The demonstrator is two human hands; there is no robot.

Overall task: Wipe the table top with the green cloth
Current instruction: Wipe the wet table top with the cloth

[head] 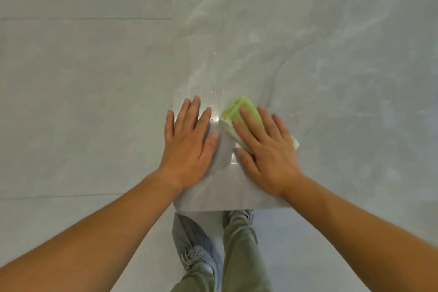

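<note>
Grey marble table top (320, 42), wiping at its near corner.
Head view: the right hand (267, 152) presses flat, fingers (251, 123) straight, on the folded green cloth (238, 106), which shows beyond the fingertips. The left hand (189, 142) lies flat beside, holding nothing. Shine shows only near the fingers; most of the top seems left.

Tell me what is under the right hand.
The folded green cloth lies under the right hand, pressed onto the table top by straight fingers. Its far end and a small corner at the right show; the rest, and the table beneath it, are covered.
</note>
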